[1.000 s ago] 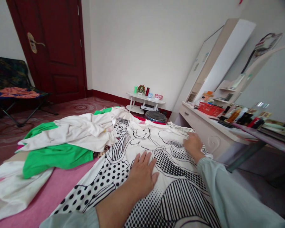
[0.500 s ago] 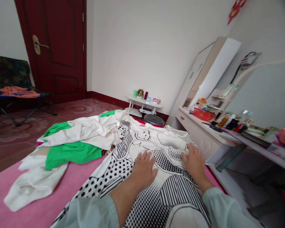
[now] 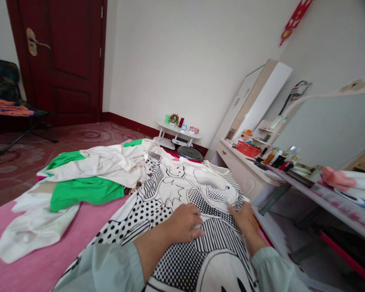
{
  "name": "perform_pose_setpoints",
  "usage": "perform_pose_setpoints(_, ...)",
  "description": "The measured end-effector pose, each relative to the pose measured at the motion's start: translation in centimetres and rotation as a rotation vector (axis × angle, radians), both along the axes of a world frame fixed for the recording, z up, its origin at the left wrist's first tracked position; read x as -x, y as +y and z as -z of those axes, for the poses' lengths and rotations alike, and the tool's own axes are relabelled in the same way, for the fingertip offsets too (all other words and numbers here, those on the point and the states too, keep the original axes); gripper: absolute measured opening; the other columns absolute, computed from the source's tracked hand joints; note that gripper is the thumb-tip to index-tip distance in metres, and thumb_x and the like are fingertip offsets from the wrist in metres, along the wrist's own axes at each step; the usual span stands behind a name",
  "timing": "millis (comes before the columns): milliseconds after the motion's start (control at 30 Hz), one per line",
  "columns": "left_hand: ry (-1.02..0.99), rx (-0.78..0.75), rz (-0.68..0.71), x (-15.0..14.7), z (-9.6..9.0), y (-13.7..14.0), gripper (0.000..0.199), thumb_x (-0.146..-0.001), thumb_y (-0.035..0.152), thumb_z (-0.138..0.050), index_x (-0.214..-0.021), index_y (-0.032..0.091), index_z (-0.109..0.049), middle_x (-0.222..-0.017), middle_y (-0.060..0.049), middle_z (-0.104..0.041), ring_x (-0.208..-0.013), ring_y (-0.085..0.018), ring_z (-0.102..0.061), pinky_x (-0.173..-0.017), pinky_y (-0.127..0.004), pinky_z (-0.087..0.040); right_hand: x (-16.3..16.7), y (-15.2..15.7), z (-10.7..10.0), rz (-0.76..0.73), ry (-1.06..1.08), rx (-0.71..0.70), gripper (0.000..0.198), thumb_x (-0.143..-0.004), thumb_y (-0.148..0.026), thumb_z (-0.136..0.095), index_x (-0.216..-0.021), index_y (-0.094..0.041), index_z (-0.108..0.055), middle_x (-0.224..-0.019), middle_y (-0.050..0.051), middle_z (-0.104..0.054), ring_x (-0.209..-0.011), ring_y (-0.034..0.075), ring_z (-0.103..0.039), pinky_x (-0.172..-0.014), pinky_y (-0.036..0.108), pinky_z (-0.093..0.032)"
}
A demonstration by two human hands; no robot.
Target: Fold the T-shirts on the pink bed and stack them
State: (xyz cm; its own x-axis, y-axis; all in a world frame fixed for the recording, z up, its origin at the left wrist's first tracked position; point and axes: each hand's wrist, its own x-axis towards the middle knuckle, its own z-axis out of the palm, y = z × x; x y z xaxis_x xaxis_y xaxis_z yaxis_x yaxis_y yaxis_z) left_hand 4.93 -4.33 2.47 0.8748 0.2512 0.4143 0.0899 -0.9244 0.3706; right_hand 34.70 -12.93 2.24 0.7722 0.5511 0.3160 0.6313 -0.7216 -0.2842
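Note:
A white dress (image 3: 215,233) with black dots, stripes and cartoon outlines lies spread out on the pink bed cover (image 3: 91,227). My left hand (image 3: 184,223) rests on the middle of the dress, its fingers loosely bent and the thumb apart, holding nothing. At the dress's right edge, my right hand (image 3: 245,219) touches the cloth with thumb and fingers apart; some of its fingertips are hard to make out. Left of the dress is a loose heap of clothes, with a white garment (image 3: 103,162) on top and a green garment (image 3: 88,192) below.
A dressing table (image 3: 249,162) with a red basket (image 3: 247,149) and several bottles runs along the right side. Beyond the bed stand a low white shelf table (image 3: 178,130) and a round dark object (image 3: 190,153). A folding chair (image 3: 6,89) is at far left, near the red door (image 3: 67,61).
My left hand has drawn back toward me over the dress, its fingers more bent. My right hand has moved down along the right edge. The view has turned slightly right.

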Motion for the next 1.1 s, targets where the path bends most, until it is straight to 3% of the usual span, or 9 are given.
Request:
perform_pose_setpoints(133, 0.014, 0.028, 0.082, -0.4, 0.0, -1.7, 0.048, -0.076, 0.058, -0.064, -0.113, 0.028, -0.066, -0.126, -0.004, -0.06, -0.113, -0.026, -0.052, -0.097, -0.041, -0.039, 0.5, -0.8, 0.5, -0.204, -0.081, 0.076, 0.058, -0.077, -0.035, -0.051, -0.131, -0.013, -0.049, -0.114, 0.018, -0.062, -0.106, 0.031, -0.06, -0.085, 0.042, -0.048)
perform_pose_setpoints(233, 0.026, 0.06, 0.189, -0.8, 0.3, -3.1, 0.048, -0.076, 0.059, -0.062, -0.115, 0.031, -0.065, -0.13, -0.002, -0.059, -0.117, -0.027, -0.052, -0.1, -0.042, -0.037, -0.4, -1.1, -0.2, -0.388, -0.127, 0.0, 0.047, -0.07, -0.016, -0.044, -0.113, -0.015, -0.062, -0.108, 0.011, -0.066, -0.104, 0.023, -0.061, -0.093, 0.033, -0.045)
perform_pose_setpoints(367, -0.049, 0.178, 0.343, -1.2, 0.8, -4.4, 0.044, -0.076, 0.056, -0.065, -0.111, 0.028, -0.069, -0.13, -0.003, -0.061, -0.115, -0.024, -0.057, -0.102, -0.035, -0.037, -2.2, -2.2, -0.8, -0.328, -0.202, -0.044, 0.047, -0.068, -0.01, -0.04, -0.107, -0.018, -0.066, -0.108, 0.009, -0.067, -0.104, 0.023, -0.061, -0.092, 0.033, -0.045)
perform_pose_setpoints(500, -0.055, 0.401, 0.348, -1.1, -0.1, -4.4, 0.036, -0.08, 0.047, -0.064, -0.107, 0.024, -0.071, -0.11, -0.002, -0.071, -0.097, -0.018, -0.066, -0.085, -0.024, -0.047, -1.9, -3.2, -1.0, -0.174, -0.232, 0.294, 0.047, -0.072, -0.008, -0.043, -0.112, -0.019, -0.066, -0.109, 0.015, -0.065, -0.099, 0.027, -0.063, -0.083, 0.038, -0.048)
perform_pose_setpoints(567, -0.082, 0.46, 0.203, -1.0, -0.8, -3.8, 0.028, -0.086, 0.038, -0.057, -0.104, 0.023, -0.072, -0.096, 0.0, -0.074, -0.085, -0.015, -0.068, -0.078, -0.023, -0.049, -0.5, -2.7, -1.9, -0.093, -0.359, 0.346, 0.045, -0.075, -0.01, -0.045, -0.114, -0.016, -0.065, -0.121, 0.02, -0.058, -0.104, 0.032, -0.06, -0.081, 0.044, -0.047)
perform_pose_setpoints(633, -0.168, 0.443, -0.048, -0.9, -1.2, -2.5, 0.025, -0.087, 0.029, -0.053, -0.099, 0.023, -0.073, -0.096, 0.0, -0.074, -0.087, -0.016, -0.067, -0.082, -0.026, -0.049, 1.7, -1.3, -3.2, -0.125, -0.486, 0.285, 0.047, -0.076, -0.011, -0.046, -0.121, -0.013, -0.06, -0.138, 0.023, -0.045, -0.116, 0.036, -0.052, -0.089, 0.049, -0.043)
perform_pose_setpoints(767, -0.336, 0.365, -0.45, -0.5, -0.3, 1.5, 0.029, -0.082, 0.019, -0.055, -0.107, 0.022, -0.069, -0.11, -0.003, -0.069, -0.104, -0.02, -0.062, -0.097, -0.034, -0.045, 7.7, 3.3, -4.3, -0.464, -0.315, 0.182, 0.055, -0.079, -0.019, -0.048, -0.134, -0.01, -0.048, -0.144, 0.016, -0.041, -0.131, 0.028, -0.04, -0.108, 0.041, -0.032)
perform_pose_setpoints(900, -0.449, 0.395, -0.645, 1.1, 1.2, 5.9, 0.03, -0.079, 0.013, -0.054, -0.107, 0.018, -0.067, -0.104, -0.006, -0.069, -0.096, -0.018, -0.063, -0.092, -0.034, -0.049, 14.4, 7.5, -1.7, -0.645, 0.025, 0.11, 0.061, -0.087, -0.038, -0.047, -0.139, -0.006, -0.041, -0.141, 0.015, -0.046, -0.13, 0.024, -0.042, -0.11, 0.036, -0.031)
perform_pose_setpoints(1100, -0.538, 0.304, -0.849, 3.9, 1.3, 9.3, 0.035, -0.078, 0.009, -0.049, -0.109, 0.018, -0.062, -0.117, -0.008, -0.06, -0.117, -0.022, -0.052, -0.107, -0.04, -0.038, 19.1, 9.1, 1.7, -0.641, -0.003, 0.2, 0.064, -0.093, -0.054, -0.032, -0.144, -0.015, -0.037, -0.154, 0.013, -0.026, -0.143, 0.032, -0.017, -0.111, 0.06, -0.011)
